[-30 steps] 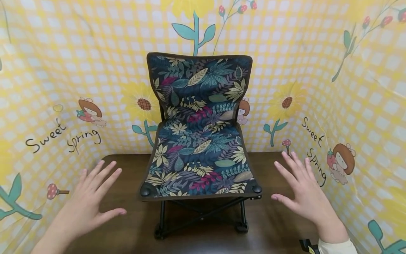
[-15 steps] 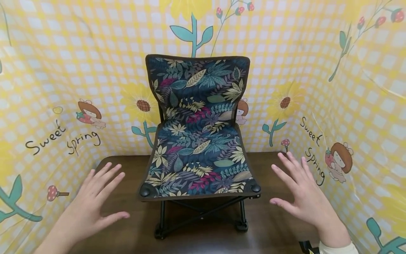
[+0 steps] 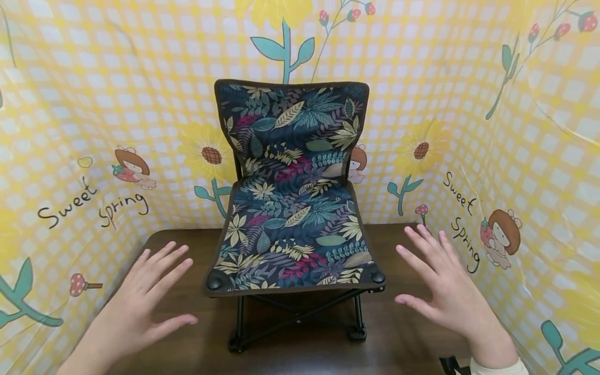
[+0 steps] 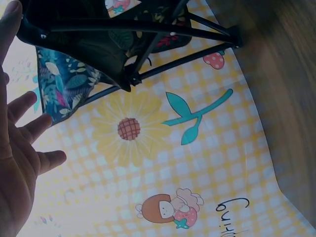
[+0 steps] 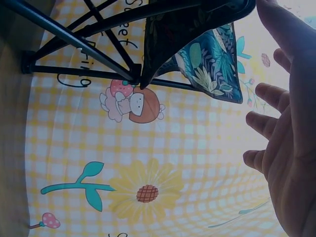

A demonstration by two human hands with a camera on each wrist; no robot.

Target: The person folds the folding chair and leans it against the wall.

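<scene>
A small folding chair (image 3: 292, 224) with dark leaf-print fabric and a black metal frame stands unfolded on a dark wooden table (image 3: 408, 333). My left hand (image 3: 140, 302) hovers to the left of the seat, fingers spread and straight, holding nothing. To the right of the seat my right hand (image 3: 445, 284) hovers the same way, apart from the chair. The left wrist view shows the chair's frame (image 4: 133, 29) from below with my left hand (image 4: 19, 153) beside it. The right wrist view shows the frame (image 5: 123, 44) and my right hand (image 5: 291, 138).
A yellow checked backdrop (image 3: 84, 114) with sunflowers, cartoon figures and the words "Sweet Spring" surrounds the table on three sides. A small black object (image 3: 451, 363) pokes in near my right sleeve at the bottom edge.
Both hands have drifted slightly inward toward the chair's front corners, staying spread. The chair has not moved.
</scene>
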